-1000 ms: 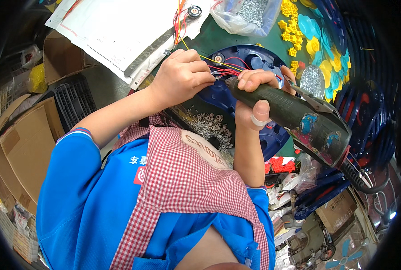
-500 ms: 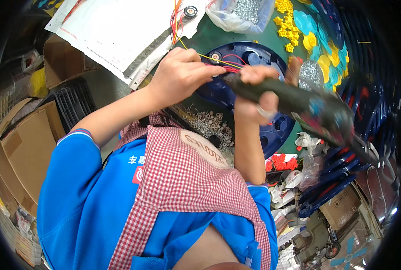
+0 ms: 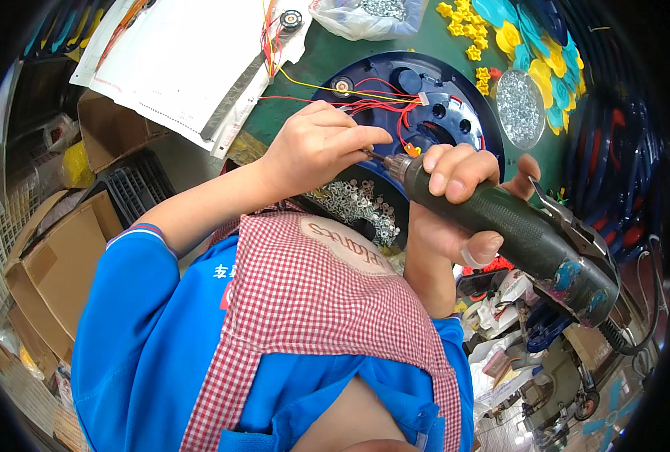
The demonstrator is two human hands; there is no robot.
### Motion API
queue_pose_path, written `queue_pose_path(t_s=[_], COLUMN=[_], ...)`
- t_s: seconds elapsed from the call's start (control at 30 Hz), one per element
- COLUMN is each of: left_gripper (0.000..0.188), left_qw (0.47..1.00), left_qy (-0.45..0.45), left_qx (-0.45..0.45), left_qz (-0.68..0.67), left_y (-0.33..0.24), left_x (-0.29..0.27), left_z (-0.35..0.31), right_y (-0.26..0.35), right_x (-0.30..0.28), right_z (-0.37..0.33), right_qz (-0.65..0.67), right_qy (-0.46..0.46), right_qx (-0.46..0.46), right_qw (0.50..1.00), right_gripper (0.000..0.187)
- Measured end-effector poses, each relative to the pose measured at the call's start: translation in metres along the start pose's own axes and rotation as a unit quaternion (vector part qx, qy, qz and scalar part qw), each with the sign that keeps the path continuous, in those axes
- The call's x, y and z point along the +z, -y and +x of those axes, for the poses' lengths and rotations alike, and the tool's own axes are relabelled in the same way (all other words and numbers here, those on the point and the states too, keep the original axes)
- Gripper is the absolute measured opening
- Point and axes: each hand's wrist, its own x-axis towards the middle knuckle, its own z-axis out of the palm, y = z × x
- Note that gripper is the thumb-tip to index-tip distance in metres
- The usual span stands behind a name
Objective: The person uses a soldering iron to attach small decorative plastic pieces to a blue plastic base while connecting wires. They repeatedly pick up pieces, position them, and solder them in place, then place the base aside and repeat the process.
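Right hand (image 3: 434,230) wraps the screwdriver (image 3: 493,215); left hand (image 3: 309,147) pinches something unclear at its bit (image 3: 378,157), near the desk's (image 3: 327,56) front edge!

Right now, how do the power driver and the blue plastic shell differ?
The power driver is dark green, long and roughly cylindrical; the blue plastic shell is broad and rounded. The power driver is gripped in the right hand; the blue plastic shell lies on the green table. Both are dark-coloured.
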Motion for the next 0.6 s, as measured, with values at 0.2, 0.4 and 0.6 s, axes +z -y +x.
queue_pose_path(t_s=[0.2, 0.4, 0.6], left_gripper=[0.039, 0.038, 0.011], left_qw=[0.999, 0.999, 0.957], left_qy=[-0.004, 0.021, 0.095], left_qx=[-0.018, -0.025, -0.012], left_qz=[-0.031, -0.004, 0.274], left_y=[-0.004, -0.011, 0.019], left_x=[0.0, -0.004, -0.035], left_z=[0.004, 0.006, 0.044], right_y=[0.005, 0.002, 0.001], right_x=[0.002, 0.0, -0.008], right_z=[-0.002, -0.004, -0.01], right_qz=[-0.007, 0.004, -0.018], right_qy=[-0.018, -0.05, -0.134], right_qx=[0.003, -0.014, -0.062], right_qw=[1.0, 0.999, 0.989], right_gripper=[0.081, 0.08, 0.087])
